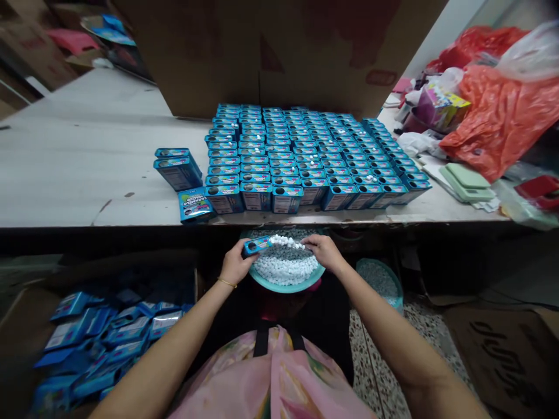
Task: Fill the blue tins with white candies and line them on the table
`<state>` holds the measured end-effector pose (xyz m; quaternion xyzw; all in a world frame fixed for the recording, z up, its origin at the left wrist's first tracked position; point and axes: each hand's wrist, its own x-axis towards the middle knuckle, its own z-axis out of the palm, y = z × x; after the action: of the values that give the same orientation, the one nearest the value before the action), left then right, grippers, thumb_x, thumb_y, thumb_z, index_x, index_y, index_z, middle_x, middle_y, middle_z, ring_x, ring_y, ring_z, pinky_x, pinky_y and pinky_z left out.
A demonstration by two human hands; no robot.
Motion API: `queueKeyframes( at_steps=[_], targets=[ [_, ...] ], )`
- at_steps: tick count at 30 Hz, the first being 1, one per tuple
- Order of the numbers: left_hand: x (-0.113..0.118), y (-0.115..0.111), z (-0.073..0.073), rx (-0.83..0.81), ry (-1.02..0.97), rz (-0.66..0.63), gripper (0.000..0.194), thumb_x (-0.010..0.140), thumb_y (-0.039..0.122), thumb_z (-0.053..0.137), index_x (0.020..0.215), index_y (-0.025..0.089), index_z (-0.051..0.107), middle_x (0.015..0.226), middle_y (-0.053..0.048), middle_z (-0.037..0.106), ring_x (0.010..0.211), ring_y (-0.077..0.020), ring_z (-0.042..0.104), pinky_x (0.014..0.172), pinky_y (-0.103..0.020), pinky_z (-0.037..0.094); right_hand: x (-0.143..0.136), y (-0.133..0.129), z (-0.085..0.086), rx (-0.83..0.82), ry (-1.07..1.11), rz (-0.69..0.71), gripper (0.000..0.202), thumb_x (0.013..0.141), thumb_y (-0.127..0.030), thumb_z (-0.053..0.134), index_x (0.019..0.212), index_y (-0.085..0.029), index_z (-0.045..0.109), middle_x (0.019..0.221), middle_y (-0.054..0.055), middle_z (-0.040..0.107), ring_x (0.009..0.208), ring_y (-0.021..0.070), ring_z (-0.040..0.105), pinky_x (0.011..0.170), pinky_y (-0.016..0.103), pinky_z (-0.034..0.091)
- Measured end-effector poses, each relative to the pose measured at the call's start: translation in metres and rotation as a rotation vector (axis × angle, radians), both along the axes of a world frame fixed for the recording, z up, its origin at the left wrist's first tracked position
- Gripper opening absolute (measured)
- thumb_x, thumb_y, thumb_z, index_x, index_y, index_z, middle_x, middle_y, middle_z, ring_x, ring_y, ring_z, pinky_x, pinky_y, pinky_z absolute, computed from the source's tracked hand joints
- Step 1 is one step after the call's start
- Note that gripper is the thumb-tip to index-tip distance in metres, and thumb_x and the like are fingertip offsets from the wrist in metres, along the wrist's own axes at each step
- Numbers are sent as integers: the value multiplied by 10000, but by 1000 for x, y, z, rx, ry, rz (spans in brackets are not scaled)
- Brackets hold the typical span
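Note:
My left hand [234,262] is closed around a small blue candy box [257,245], held with its round top hole showing. From the right, my right hand [324,251] pinches the end of a narrow scoop [301,245], mostly hidden under a row of small white candies [283,240]. The tip of that row meets the box's near end. Both hands are over a turquoise basin [283,288], which holds many loose white candies [286,269] and sits below the table edge.
Rows of upright blue boxes [279,157] stand on the white table [78,151], a few boxes [177,169] apart at left. Behind rises a large carton [271,58]. A carton of blue boxes [113,337] is lower left; a second basin [399,299] sits right. Plastic bags [502,110] crowd the right.

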<state>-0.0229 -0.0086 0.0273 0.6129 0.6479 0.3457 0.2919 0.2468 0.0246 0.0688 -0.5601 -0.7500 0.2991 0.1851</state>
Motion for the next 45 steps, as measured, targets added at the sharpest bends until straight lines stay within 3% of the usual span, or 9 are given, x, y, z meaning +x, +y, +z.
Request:
queueKeyframes(
  at_steps=[7, 12, 16, 20, 27, 31, 34, 38, 45],
  targets=[
    [25, 2, -2, 34, 152, -103, 384, 655, 288, 579, 1033, 228, 539, 933, -39, 609, 836, -212, 574, 737, -302, 431, -40, -6, 76, 88, -590, 225, 274, 768, -137, 415, 863, -241, 650, 894, 51, 636, 860, 183, 568, 717, 271, 397],
    [25, 3, -8, 47, 159, -104, 399, 636, 264, 599, 1030, 228, 541, 990, -50, 596, 893, -232, 561, 781, -324, 425, -67, -12, 99, 119, -733, 302, 256, 792, -122, 385, 867, -148, 628, 892, 127, 607, 862, 195, 561, 720, 276, 405],
    [20, 3, -10, 86, 90, -98, 387, 648, 262, 594, 1027, 212, 536, 1008, -51, 589, 920, -215, 554, 819, -317, 417, -57, -14, 107, 132, -750, 290, 256, 805, -150, 376, 889, -156, 618, 930, 127, 594, 894, 188, 543, 725, 263, 399],
    [13, -1, -11, 123, 9, -91, 367, 661, 274, 592, 1018, 205, 539, 1010, -45, 590, 937, -199, 549, 839, -311, 412, -18, -13, 75, 102, -741, 164, 272, 802, -130, 360, 904, -204, 601, 939, 82, 601, 894, 172, 548, 722, 250, 388],
    [-5, -10, -6, 67, -57, 0, 364, 654, 313, 602, 994, 199, 538, 938, -32, 605, 864, -187, 567, 804, -317, 427, -16, -14, -42, -252, -560, 13, 303, 777, -112, 407, 944, -229, 631, 933, 72, 646, 889, 166, 579, 706, 239, 394],
    [-17, -14, -2, 51, -49, 47, 378, 653, 354, 610, 989, 201, 533, 891, -22, 603, 816, -175, 568, 773, -302, 431, -15, -9, -55, -255, -469, -6, 285, 800, -181, 410, 962, -259, 631, 942, 30, 655, 890, 148, 573, 693, 214, 395],
    [-17, -15, -3, 46, -45, 47, 381, 649, 358, 614, 989, 203, 536, 886, -21, 604, 805, -176, 571, 764, -300, 433, 0, -6, -37, -235, -349, 3, 260, 788, -194, 433, 934, -244, 642, 889, 5, 662, 851, 137, 574, 684, 201, 396],
    [-2, -14, -6, 58, -41, -5, 369, 647, 311, 606, 996, 208, 542, 934, -30, 607, 863, -194, 572, 803, -321, 429, 1, -10, 7, -131, -171, 69, 261, 782, -189, 435, 927, -246, 645, 886, -8, 659, 850, 140, 565, 698, 206, 389],
    [19, -13, -5, 131, -7, -59, 383, 628, 219, 605, 1007, 206, 552, 1014, -49, 595, 956, -212, 544, 870, -350, 404, -48, -28, 86, 72, -661, 214, 302, 800, -134, 366, 931, -245, 614, 950, 48, 604, 890, 161, 536, 694, 232, 368]
  ],
)
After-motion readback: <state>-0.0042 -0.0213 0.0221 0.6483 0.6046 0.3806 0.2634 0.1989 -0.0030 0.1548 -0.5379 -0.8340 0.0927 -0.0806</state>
